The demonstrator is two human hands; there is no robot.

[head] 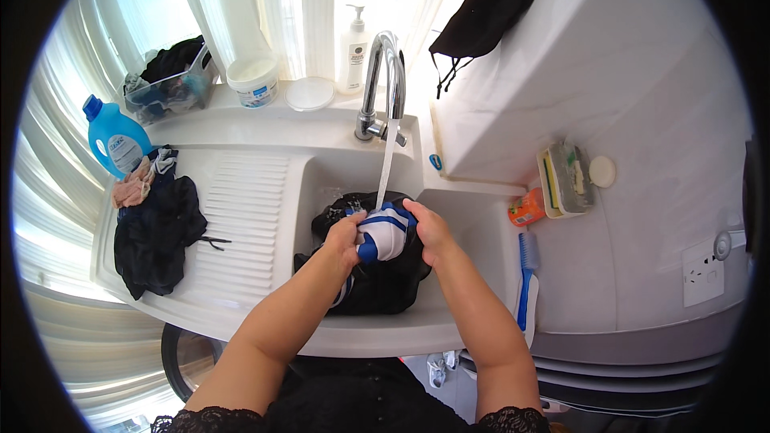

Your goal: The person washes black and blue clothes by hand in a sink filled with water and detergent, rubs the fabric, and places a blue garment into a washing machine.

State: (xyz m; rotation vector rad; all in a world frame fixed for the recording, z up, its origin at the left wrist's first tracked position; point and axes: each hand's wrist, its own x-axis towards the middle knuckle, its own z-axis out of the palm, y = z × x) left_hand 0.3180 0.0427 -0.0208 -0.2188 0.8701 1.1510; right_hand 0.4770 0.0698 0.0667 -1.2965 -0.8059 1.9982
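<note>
My left hand (346, 239) and my right hand (431, 233) hold a white and blue striped part of a wet garment (385, 234) between them, over the basin. Water runs from the chrome faucet (394, 81) onto the fabric just above my fingers. Dark wet cloth (385, 288) lies below and around my hands in the laundry sink (475, 216). Which folds belong to the striped piece cannot be told.
Dark clothes (157, 240) and a blue detergent bottle (117, 138) stand left of the ribbed washboard (243, 216). Behind are a clothes bin (171, 93), white tub (252, 84) and pump bottle (354, 54). A blue brush (526, 276) lies at right.
</note>
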